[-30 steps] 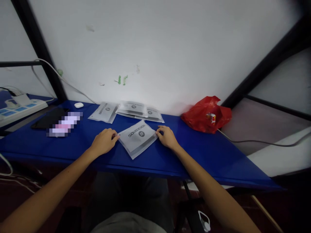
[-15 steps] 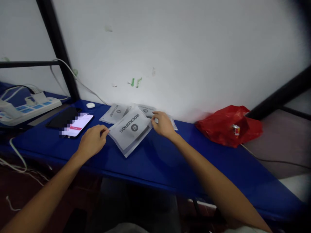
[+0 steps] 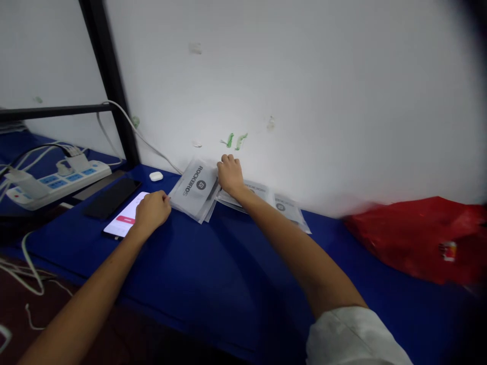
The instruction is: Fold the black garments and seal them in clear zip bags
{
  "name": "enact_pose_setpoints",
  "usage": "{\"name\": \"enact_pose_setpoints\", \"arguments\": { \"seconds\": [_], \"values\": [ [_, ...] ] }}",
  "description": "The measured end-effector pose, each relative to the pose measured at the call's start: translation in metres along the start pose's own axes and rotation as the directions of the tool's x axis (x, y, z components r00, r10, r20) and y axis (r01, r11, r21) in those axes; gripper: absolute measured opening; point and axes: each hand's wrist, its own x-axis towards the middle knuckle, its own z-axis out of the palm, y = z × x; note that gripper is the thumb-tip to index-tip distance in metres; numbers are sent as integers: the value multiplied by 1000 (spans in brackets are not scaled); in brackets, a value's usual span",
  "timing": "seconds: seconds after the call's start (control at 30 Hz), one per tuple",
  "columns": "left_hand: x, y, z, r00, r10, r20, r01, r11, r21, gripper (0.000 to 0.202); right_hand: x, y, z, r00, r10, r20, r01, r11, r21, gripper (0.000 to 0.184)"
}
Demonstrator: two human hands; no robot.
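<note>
A translucent zip bag printed ROCKBROS (image 3: 194, 190) lies near the wall at the back of the blue table, over another similar bag. My left hand (image 3: 153, 212) is closed, its fingertips pinching the bag's left edge. At the top right edge of the same bag, my right hand (image 3: 230, 175) has its fingers curled and closed on it. To the right, partly behind my right forearm, more printed bags (image 3: 287, 207) rest along the wall. Beside my left hand lies a lit phone (image 3: 122, 219), partly covered by that hand.
A dark flat slab (image 3: 112, 198) and a white earbud case (image 3: 155, 176) lie at the left. Farther left stands a power strip (image 3: 57, 183) with plugs and cables. A red plastic bag (image 3: 411, 238) sits on the right of the blue table (image 3: 213, 284), against the wall.
The front ROCKBROS bag has moved back and left onto the bag near the wall, turning a little. My right hand has gone with it. The view has shifted left and closer.
</note>
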Motion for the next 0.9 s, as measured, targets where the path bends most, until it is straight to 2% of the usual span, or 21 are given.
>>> {"name": "enact_pose_setpoints", "arguments": {
  "seconds": [0.17, 0.3, 0.37, 0.47, 0.57, 0.77, 0.83, 0.9],
  "values": [
    [10, 3, 5, 999, -44, -7, 44, 999, 7, 29, 10, -11, 11, 1000, 24, -17, -23, 998, 50, 34],
    [11, 3, 8, 997, -83, -6, 83, 997, 7, 30, -20, -32, 4, 997, -63, -54, 69, 991, 117, 27],
    [11, 3, 9, 997, -82, -10, 82, 997, -2, 31, -43, -46, -1, 985, -173, -27, 175, 968, 181, 36],
    [11, 4, 10, 998, -57, -23, 56, 998, -21, 32, -71, -59, -3, 951, -308, 23, 293, 922, 254, 64],
    [11, 6, 11, 999, -29, -36, 28, 999, -29, 31, -79, -61, 4, 941, -331, 68, 308, 923, 229, 70],
    [11, 13, 9, 1000, -6, -28, 7, 999, 39, 33, -67, -55, 13, 957, -280, 71, 260, 943, 208, 57],
    [11, 20, 7, 996, 12, -83, -3, 994, 106, 33, -66, -53, 12, 950, -307, 66, 281, 926, 253, 59],
    [13, 31, 9, 984, 81, -160, -58, 988, 141, 35, -70, -49, 9, 949, -309, 67, 276, 911, 306, 63]
  ]
}}
